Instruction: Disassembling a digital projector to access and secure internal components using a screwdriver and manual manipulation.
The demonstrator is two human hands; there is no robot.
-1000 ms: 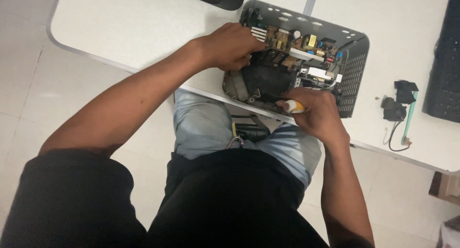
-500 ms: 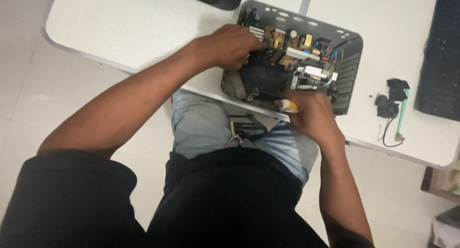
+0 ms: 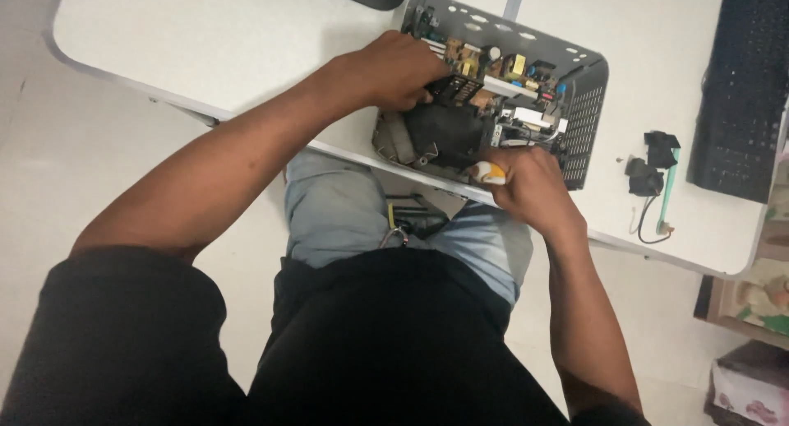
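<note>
Single head-worn view, looking steeply down from above the seated person's torso. The camera faces forward and downward over the near edge of the white rectangular table, which fills the upper part of the frame; the lap and pale floor fill the lower part. The range is close: both forearms enter from the bottom corners, and the opened grey metal electronics casing with exposed circuit boards lies just above centre. No second view is present.
</note>
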